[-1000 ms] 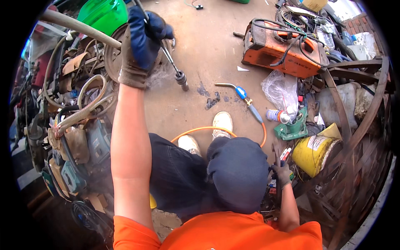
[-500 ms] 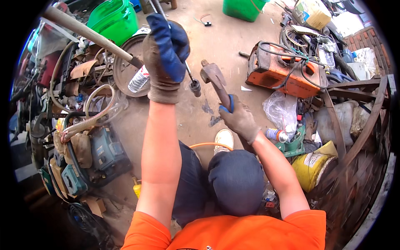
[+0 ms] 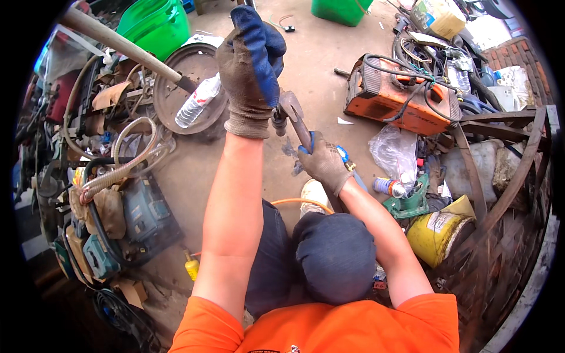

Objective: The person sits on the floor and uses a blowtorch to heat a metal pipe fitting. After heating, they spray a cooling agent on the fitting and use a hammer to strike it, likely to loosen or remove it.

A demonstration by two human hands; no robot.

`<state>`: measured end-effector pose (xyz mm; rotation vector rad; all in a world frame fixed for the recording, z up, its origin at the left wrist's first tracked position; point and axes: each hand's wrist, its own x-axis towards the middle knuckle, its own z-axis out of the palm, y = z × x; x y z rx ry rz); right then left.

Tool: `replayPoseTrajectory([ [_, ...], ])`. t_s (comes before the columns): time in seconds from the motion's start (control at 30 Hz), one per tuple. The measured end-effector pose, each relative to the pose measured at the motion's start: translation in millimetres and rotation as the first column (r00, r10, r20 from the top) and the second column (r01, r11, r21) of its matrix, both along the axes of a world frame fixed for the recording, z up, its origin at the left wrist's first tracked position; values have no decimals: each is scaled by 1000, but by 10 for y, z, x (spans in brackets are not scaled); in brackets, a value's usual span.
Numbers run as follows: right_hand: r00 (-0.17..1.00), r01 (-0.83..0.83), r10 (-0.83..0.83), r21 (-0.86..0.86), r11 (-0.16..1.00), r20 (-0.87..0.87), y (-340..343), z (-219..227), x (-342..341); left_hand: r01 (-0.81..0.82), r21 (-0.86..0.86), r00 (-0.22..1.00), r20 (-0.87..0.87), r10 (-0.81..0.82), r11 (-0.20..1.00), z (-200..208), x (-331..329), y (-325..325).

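My left hand (image 3: 250,70), in a brown and blue work glove, is closed around a thin metal rod (image 3: 279,123) with a dark cylindrical lower end. Most of the rod is hidden behind the glove; only its tip and that lower end show. My right hand (image 3: 323,165), gloved alike, grips the handle of a hammer (image 3: 292,112). The hammer's head overlaps the rod's lower end in view; whether they touch I cannot tell. Below them are my knees and a light shoe (image 3: 314,193) on the floor.
A round rusty plate (image 3: 170,117) holds a plastic bottle (image 3: 197,105) at the left, near a long wooden handle (image 3: 123,47). An orange machine (image 3: 400,97) with black cables stands right. Closer lie a spray can (image 3: 388,187) and a yellow bucket (image 3: 432,238). An orange hose (image 3: 288,200) crosses below.
My left hand has shifted right and slightly up with the rod. The hammer has come left and slightly down, so its head now sits against the rod's lower end in view.
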<state>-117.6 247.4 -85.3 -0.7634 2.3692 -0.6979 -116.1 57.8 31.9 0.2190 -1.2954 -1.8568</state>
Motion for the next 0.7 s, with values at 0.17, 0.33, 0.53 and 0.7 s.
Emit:
replayPoseTrajectory([
  [0.17, 966, 233, -258, -332, 914, -34, 25, 685, -373, 49, 3, 995, -84, -48, 999, -88, -69, -49],
  [0.33, 927, 273, -370, -782, 561, 59, -73, 1967, -521, -25, -101, 998, -52, 19, 995, 10, 20, -83],
  [0.53, 998, 61, -62, 75, 995, 17, 148, -180, -114, -213, 28, 974, -68, 215, 977, 53, -129, -10],
  [0.7, 999, 39, -39, -68, 997, 11, 198, -162, 43, -106, -115, 994, 27, 110, 988, 170, 82, -106],
])
